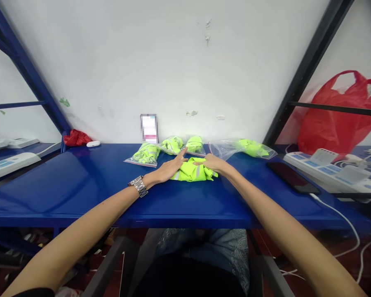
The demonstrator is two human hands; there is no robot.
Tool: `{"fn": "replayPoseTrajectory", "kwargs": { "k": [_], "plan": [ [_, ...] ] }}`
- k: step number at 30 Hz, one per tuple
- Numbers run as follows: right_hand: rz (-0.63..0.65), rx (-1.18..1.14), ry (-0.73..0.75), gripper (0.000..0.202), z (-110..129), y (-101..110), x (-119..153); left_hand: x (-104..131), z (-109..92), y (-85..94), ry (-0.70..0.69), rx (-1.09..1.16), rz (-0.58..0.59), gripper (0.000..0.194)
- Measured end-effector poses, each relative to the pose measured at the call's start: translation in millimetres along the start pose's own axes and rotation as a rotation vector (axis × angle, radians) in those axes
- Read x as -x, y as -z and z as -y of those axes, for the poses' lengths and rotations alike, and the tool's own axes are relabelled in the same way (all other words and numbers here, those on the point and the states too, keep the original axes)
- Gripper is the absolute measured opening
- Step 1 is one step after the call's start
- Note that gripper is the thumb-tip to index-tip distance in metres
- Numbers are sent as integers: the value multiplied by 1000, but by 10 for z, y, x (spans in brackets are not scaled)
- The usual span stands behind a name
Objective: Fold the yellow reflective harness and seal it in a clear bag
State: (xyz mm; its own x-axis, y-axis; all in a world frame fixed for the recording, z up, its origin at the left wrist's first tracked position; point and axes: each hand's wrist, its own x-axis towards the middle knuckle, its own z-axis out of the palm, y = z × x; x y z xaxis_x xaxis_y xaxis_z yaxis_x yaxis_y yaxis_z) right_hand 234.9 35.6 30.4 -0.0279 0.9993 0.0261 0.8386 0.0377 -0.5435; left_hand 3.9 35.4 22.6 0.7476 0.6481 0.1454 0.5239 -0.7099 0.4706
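A folded fluorescent yellow reflective vest (191, 172) with grey strips lies on the blue table (111, 202), between my two hands. My left hand (172, 166), with a metal watch on the wrist, rests flat along the vest's left side, fingers stretched out. At the upper right of the vest, my right hand (215, 163) has its fingers bent over the cloth and seems to grip a fold; some fingertips are hidden. Just behind are clear zip bags with similar yellow cloth: a left bag (146, 153), a middle bag (172, 144), another bag (194, 143) and a right bag (252, 147).
A phone (149, 128) leans upright on the wall. A dark phone (292, 177) on a white cable lies at right, near a power strip (330, 171) and a red plastic bag (336, 115). At back left are crumpled red plastic (76, 137) and a white case (93, 144).
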Motion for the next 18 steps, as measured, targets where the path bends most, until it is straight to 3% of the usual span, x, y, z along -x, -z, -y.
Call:
{"fn": "replayPoseTrajectory", "kwargs": {
  "k": [3,6,9,11,13,16,18],
  "plan": [
    [66,43,-66,50,-50,-15,-25,-7,-110,35,17,-149,80,67],
    [-15,74,-38,55,-100,-25,17,-41,-143,20,17,-325,79,76],
    [-132,-24,303,49,-100,-14,119,-50,-105,-18,-21,-373,64,76],
    [-125,-147,519,36,-63,5,198,-45,-67,-45,-37,-370,42,73],
    [-58,-190,596,39,-17,21,267,-40,-35,-67,-59,-364,9,71],
    [-1,-26,665,44,-6,-2,332,-36,-4,-85,-100,-352,-20,69],
    [-15,91,723,64,-65,-57,350,-27,8,-87,-110,-334,-25,70]
  ]
}}
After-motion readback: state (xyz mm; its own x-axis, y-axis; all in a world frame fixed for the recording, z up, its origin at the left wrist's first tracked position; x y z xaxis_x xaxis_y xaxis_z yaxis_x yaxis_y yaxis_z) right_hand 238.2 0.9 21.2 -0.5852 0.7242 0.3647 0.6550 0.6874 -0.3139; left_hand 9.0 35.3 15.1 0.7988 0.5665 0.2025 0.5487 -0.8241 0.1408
